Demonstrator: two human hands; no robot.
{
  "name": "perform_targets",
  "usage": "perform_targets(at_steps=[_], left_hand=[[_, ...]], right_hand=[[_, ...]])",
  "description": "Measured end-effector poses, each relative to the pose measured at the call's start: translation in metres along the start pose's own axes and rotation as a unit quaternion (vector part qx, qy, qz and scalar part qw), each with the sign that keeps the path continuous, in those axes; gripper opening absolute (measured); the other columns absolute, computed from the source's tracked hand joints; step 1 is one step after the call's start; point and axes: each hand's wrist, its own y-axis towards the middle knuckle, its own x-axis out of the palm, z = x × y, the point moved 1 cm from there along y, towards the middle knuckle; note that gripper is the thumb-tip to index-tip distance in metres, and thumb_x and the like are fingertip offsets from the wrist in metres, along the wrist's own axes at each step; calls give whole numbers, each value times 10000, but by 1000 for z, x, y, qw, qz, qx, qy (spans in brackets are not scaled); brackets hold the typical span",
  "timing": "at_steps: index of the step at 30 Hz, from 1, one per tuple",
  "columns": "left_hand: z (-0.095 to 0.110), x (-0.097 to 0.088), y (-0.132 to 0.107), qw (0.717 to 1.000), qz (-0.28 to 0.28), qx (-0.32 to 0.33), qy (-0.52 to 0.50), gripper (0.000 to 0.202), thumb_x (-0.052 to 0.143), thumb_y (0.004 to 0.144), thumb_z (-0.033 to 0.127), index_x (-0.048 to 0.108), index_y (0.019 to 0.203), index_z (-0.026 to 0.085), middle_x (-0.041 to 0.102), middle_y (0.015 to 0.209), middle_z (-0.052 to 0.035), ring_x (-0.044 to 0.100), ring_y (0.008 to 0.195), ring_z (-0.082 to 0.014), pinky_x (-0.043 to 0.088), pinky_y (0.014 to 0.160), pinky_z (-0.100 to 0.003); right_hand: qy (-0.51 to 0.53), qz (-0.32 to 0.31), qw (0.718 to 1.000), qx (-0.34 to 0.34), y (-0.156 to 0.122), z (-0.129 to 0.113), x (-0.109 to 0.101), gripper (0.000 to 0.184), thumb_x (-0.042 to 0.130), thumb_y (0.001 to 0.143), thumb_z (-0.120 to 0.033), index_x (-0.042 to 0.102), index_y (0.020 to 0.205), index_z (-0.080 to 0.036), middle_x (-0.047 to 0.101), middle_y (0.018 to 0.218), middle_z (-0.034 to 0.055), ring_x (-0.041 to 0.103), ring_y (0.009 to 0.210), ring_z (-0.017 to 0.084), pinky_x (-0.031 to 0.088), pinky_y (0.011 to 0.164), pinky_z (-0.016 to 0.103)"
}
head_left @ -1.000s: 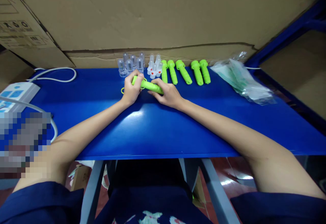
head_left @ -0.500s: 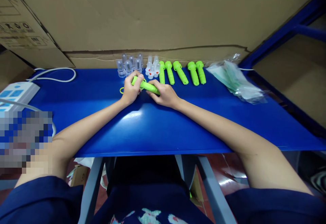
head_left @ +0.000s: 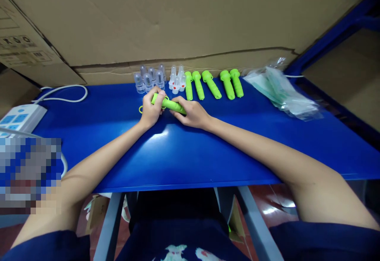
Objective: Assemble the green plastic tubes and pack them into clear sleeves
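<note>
Between my two hands lies a bright green flashlight-shaped body (head_left: pixel 173 105), held slightly tilted above the table. My left hand (head_left: pixel 152 108) is wrapped round its wider head end, thumb on top. Around the narrow end, my right hand (head_left: pixel 191 112) is closed. A thin yellow-green loop (head_left: pixel 140 110) sticks out at the left of my left hand. Just behind the hands stand several clear plastic caps (head_left: pixel 148 80) and several small white-based clear pieces (head_left: pixel 177 82) with red dots. To their right, several more green bodies (head_left: pixel 211 84) lie in a row.
Clear plastic bags (head_left: pixel 285 91) with green-white contents lie at the right of the blue table (head_left: pixel 178 154). A white power strip (head_left: pixel 25 118) with a cable (head_left: pixel 63 94) sits at the left. A cardboard wall (head_left: pixel 178 19) closes off the back.
The view has shifted slightly. Both hands keep their hold on the green flashlight-shaped body, with hardly any visible movement against the table.
</note>
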Motion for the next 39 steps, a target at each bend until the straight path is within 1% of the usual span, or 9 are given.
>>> perform_targets(at_steps=[9,15,17,20,22,24,30,35,39], left_hand=[[-4,-2,3,999,-17,-9,-34,508,617,879,667,553,714,191,496,496,50,435,320,-67,302,306,-192],[-5,0,5,999,-28,-15,-29,522,600,877,694,530,731,197,510,516,52,428,333,-59,304,325,-188],[-6,1,5,999,-30,-17,-26,526,598,875,701,530,737,198,512,524,49,420,333,-57,299,327,-192],[-6,2,4,999,-30,-19,-20,535,598,866,715,532,737,200,507,531,44,415,343,-59,297,336,-201],[-6,2,4,999,-29,-21,-13,545,591,862,727,525,724,204,487,522,46,408,354,-64,298,351,-212],[-6,2,4,999,-26,-18,-2,557,578,866,733,509,698,207,459,512,47,407,383,-72,315,386,-226],[-6,1,4,999,-14,14,35,564,535,896,724,497,674,208,463,584,18,453,531,-110,386,513,-266],[-3,1,3,999,-24,11,35,542,554,884,734,517,746,211,469,602,23,477,523,-109,406,517,-264],[-2,3,2,1000,-15,-19,5,580,592,824,788,540,927,220,479,583,51,461,433,-83,353,446,-240]], right_hand=[[6,-5,1000,-2,1,0,1,290,501,977,-350,543,1186,-154,696,885,61,566,637,147,362,593,265],[35,-5,999,7,0,3,1,302,507,967,-379,541,1179,-167,660,820,30,547,604,136,378,592,258],[39,-6,999,15,0,4,1,348,528,960,-431,541,1194,-174,647,804,18,535,593,132,377,591,257],[42,-14,998,36,1,5,0,458,549,947,-576,560,1177,-180,638,788,14,532,602,137,370,598,260],[34,-24,997,58,2,5,-1,486,497,966,-631,581,1126,-180,632,772,22,539,613,149,352,596,264],[23,-37,996,73,3,4,-2,488,429,998,-630,589,1076,-176,622,753,30,534,607,155,328,585,265],[19,-50,997,63,3,3,-3,511,370,1017,-637,586,1028,-174,590,707,23,487,564,146,293,565,267],[20,-8,998,60,3,5,-1,566,383,996,-688,607,1038,-170,600,722,29,512,602,152,325,589,273],[51,14,997,58,4,7,0,619,349,985,-738,593,1048,-173,596,727,30,546,632,165,354,596,282]])
